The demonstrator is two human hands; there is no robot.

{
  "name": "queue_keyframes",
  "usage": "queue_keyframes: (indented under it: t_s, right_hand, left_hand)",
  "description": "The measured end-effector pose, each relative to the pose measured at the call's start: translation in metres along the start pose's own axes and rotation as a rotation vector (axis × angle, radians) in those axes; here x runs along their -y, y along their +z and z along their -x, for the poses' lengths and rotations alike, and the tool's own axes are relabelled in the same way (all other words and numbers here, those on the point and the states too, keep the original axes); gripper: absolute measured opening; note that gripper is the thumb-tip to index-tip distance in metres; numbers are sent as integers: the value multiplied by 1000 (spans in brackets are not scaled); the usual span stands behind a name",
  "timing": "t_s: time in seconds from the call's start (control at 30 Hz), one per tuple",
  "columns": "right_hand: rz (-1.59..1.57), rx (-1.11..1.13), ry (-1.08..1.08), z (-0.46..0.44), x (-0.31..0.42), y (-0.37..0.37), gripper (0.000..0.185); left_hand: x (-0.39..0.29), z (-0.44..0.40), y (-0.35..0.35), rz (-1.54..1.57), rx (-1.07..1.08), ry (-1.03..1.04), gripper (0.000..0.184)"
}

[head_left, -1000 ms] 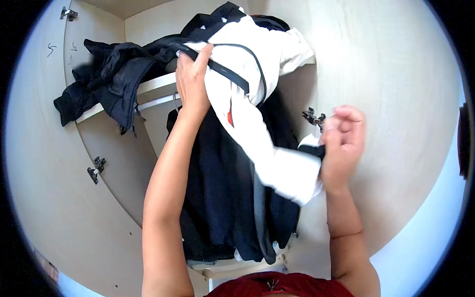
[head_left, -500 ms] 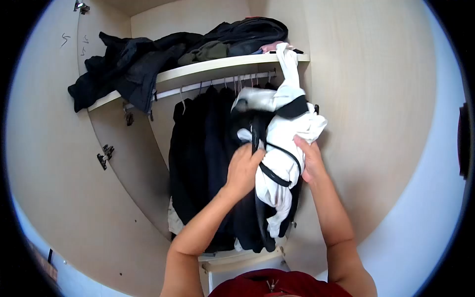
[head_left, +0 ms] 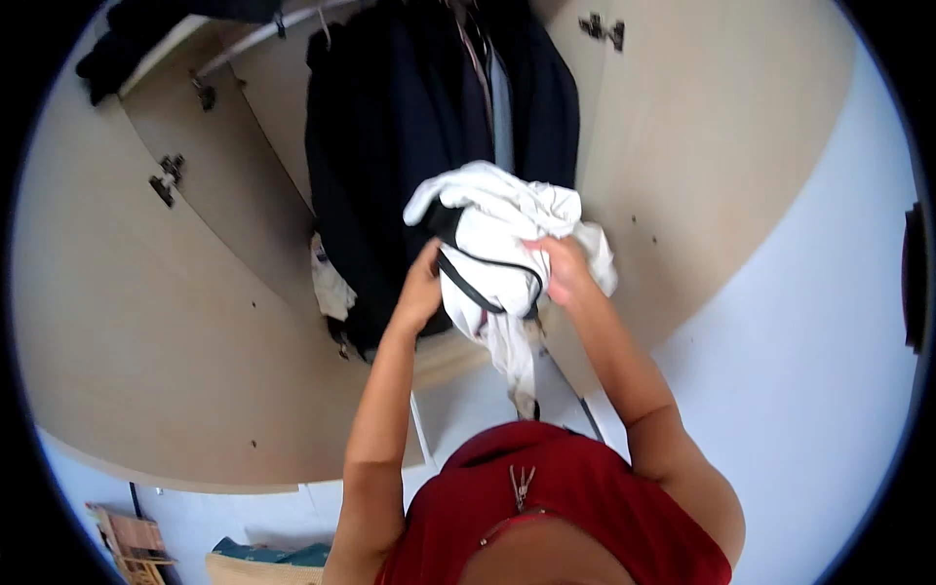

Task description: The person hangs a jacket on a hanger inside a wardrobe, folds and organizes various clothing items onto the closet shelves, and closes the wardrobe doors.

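A crumpled white garment (head_left: 497, 234) with black trim is bunched up in front of me, between my two hands. One end of it hangs down toward my body. My left hand (head_left: 421, 288) grips its left side, with the fingertips partly hidden by the cloth. On the right side, my right hand (head_left: 565, 273) is closed on the folds, with the thumb on top. Behind the bundle hang dark jackets (head_left: 380, 146) in the wardrobe.
The wardrobe stands open, with its left door (head_left: 127, 322) and right panel (head_left: 712, 146) on either side. Dark clothing (head_left: 146, 39) hangs over the shelf at upper left. A pale cloth (head_left: 331, 283) sits low beside the jackets. A wooden chair (head_left: 132, 536) is at lower left.
The white garment has come down and toward me, away from the hanging clothes, with both hands on it. My view has tilted downward, and the upper shelf is mostly out of sight.
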State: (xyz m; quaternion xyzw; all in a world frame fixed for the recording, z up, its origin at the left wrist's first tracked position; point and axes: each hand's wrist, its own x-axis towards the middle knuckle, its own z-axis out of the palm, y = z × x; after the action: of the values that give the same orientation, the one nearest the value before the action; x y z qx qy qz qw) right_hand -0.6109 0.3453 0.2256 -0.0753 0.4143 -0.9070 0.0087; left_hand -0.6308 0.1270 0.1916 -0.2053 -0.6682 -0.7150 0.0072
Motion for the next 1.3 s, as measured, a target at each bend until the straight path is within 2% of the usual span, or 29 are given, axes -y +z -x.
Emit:
queue_keyframes:
  t_s: [0.1, 0.23, 0.27, 0.4, 0.5, 0.6, 0.73, 0.77, 0.87, 0.9, 0.93, 1.0, 1.03, 1.13, 1.27, 1.3]
  right_hand:
    - [4, 86, 23, -12, 6, -8, 54]
    - [-33, 150, 27, -16, 2, -21, 55]
    - [-41, 166, 33, -14, 3, -23, 55]
    - [-61, 210, 23, -8, -4, -34, 50]
    - [43, 197, 65, -12, -1, -35, 54]
    - [288, 119, 95, -9, 9, -30, 50]
    - [569, 3, 36, -29, 16, -58, 46]
    - [662, -17, -29, -34, 18, -70, 49]
    - [867, -148, 30, -54, 32, -107, 55]
    - [934, -281, 29, -70, 26, -133, 61]
    - [857, -227, 80, -74, 32, -145, 58]
    - [595, -293, 94, -80, 35, -155, 54]
    - [387, -289, 183, -69, 48, -138, 48]
    - [152, -148, 298, -72, 54, -135, 41]
    - [-135, -134, 384, -65, 58, -90, 37]
    - [-172, -110, 369, -68, 53, -80, 38]
  left_hand:
    - [14, -5, -3, 120, -165, -51, 36]
    - [3, 3, -4, 312, -320, -149, 37]
    - [11, 5, -9, 397, -271, -40, 41]
    - [-4, 20, -16, 554, -311, 66, 50]
    - [-38, 19, -17, 646, -336, 162, 45]
    - [-52, 9, -28, 638, -347, 229, 38]
    - [-77, -13, -37, 445, -594, 308, 39]
    - [-84, -14, -39, 422, -624, 317, 39]
    - [-106, -13, -50, 331, -745, 307, 39]
    - [-111, -10, -57, 299, -775, 308, 40]
    - [-112, -9, -66, 240, -814, 313, 39]
    - [-113, -3, -82, 153, -880, 278, 38]
    - [-108, -1, -93, 103, -891, 287, 39]
    - [-93, 7, -108, 40, -911, 192, 46]
    - [-35, 26, -121, -319, -827, -213, 64]
    - [3, 33, -124, -475, -698, -330, 69]
